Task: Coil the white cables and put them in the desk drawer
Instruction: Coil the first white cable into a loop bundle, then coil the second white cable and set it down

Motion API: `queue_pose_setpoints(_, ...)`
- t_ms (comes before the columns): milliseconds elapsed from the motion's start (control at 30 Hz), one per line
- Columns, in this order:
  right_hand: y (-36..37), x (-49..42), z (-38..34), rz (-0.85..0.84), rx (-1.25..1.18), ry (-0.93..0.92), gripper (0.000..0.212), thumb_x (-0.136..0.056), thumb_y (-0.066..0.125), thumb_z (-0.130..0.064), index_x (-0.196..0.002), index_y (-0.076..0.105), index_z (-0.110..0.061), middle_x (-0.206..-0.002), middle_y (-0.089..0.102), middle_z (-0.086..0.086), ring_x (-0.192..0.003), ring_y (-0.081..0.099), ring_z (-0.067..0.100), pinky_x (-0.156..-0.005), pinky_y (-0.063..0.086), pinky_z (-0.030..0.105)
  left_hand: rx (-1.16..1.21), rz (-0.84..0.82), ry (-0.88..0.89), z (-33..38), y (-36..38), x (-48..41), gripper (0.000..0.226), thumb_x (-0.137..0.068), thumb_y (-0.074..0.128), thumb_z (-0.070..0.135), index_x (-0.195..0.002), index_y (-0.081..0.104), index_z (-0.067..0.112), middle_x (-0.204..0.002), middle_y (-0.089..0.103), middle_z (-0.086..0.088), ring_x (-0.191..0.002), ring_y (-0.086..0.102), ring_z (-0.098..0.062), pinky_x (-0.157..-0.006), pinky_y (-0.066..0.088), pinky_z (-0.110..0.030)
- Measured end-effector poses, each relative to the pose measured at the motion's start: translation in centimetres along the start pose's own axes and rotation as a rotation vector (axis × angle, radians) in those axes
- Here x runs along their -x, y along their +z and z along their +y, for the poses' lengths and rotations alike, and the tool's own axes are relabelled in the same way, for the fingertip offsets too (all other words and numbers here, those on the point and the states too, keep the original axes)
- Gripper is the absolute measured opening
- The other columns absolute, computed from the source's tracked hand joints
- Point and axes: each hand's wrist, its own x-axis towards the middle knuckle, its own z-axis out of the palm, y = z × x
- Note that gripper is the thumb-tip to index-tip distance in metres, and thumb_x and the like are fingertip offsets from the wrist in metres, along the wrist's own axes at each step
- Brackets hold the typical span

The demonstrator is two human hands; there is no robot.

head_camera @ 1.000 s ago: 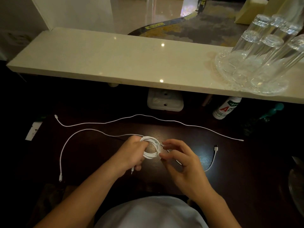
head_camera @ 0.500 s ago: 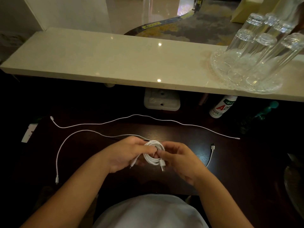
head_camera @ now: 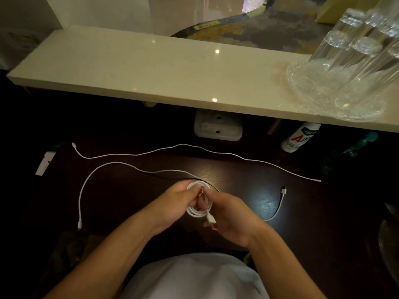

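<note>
We note a small white coiled cable [head_camera: 197,213] held just above the dark wooden desk [head_camera: 239,180], between both hands. The left hand [head_camera: 172,205] pinches its loops at the top; the right hand [head_camera: 234,216] curls round its side, white plug [head_camera: 210,219] by the palm. Our judgement: wrap that free end snugly through the loops, no kinks. 1 long white cable [head_camera: 185,144] lies uncoiled beyond; drawer unseen.

Coil [head_camera: 197,212]: lower centre of frame, gripped between left hand [head_camera: 172,203] and right hand [head_camera: 233,216].
Long cable [head_camera: 185,144]: on counter [head_camera: 248,173], behind the hands, spanning left to right.
Looped cable [head_camera: 112,162]: on counter, left of hands.
Short cable [head_camera: 281,199]: right of hands.
Ledge [head_camera: 151,67]: upper frame, behind counter.
Glasses [head_camera: 345,61]: on tray [head_camera: 302,91], right end of ledge.
Bottle [head_camera: 300,138]: beneath ledge, right.
</note>
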Motion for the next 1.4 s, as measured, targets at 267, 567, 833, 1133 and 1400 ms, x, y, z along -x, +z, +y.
queue_pose_setpoints(267, 1.2, -3.0, 2.7, 0.06, -0.598, -0.103, 0.03, -0.093, 0.052, -0.033, -0.073, 0.059, -0.012, -0.091, 0.062, 0.009, -0.094, 0.06, 0.023, -0.106, 0.034, 0.039, 0.631, 0.171, -0.031, -1.2, 1.4, -0.7, 0.045, -0.101, 0.037, 0.011, -0.061, 0.057, 0.007, -0.059, 0.034, -0.005, -0.065, 0.041, -0.018, -0.07, 0.04, -0.03)
queue_pose_setpoints(567, 0.1, -5.7, 5.1, 0.106, -0.12, -0.016, 0.019, -0.099, 0.049, -0.011, -0.105, 0.065, -0.002, -0.098, 0.068, 0.015, -0.088, 0.062, 0.024, -0.074, 0.047, 0.035, 0.492, 0.413, -0.168, -5.3, -1.6, -1.5, 0.021, -0.1, 0.041, 0.007, -0.089, 0.059, 0.004, -0.064, 0.054, -0.002, -0.064, 0.056, -0.015, -0.063, 0.048, -0.032)
queue_pose_setpoints(833, 1.4, -12.0, 7.8, 0.255, 0.204, 0.112, 0.014, -0.088, 0.061, 0.008, -0.092, 0.065, -0.005, -0.081, 0.07, 0.012, -0.07, 0.067, 0.021, -0.067, 0.059, 0.032, 0.062, 0.535, -0.38, -11.3, -7.7, -3.4, 0.021, -0.098, 0.052, 0.014, -0.106, 0.07, 0.008, -0.098, 0.072, -0.013, -0.086, 0.068, -0.025, -0.076, 0.057, -0.038)
queue_pose_setpoints(1133, 4.2, -18.9, 10.3, 0.467, 0.582, 0.163, 0.02, -0.08, 0.067, -0.003, -0.082, 0.063, -0.022, -0.086, 0.071, 0.011, -0.082, 0.072, 0.033, -0.075, 0.06, 0.051, -1.015, 0.508, -0.342, -13.1, -13.4, -5.0, 0.03, -0.095, 0.055, 0.032, -0.105, 0.065, 0.006, -0.111, 0.066, -0.018, -0.106, 0.061, -0.034, -0.089, 0.044, -0.039)
queue_pose_setpoints(1400, 6.7, -18.5, 9.0, 0.596, 0.804, 0.207, 0.025, -0.084, 0.062, -0.011, -0.108, 0.071, -0.013, -0.098, 0.074, 0.006, -0.085, 0.064, 0.014, -0.074, 0.046, 0.022, -1.064, 0.371, -0.249, -11.9, -20.1, -3.5, 0.028, -0.094, 0.057, 0.032, -0.109, 0.065, 0.01, -0.114, 0.064, -0.013, -0.108, 0.061, -0.029, -0.089, 0.049, -0.037)
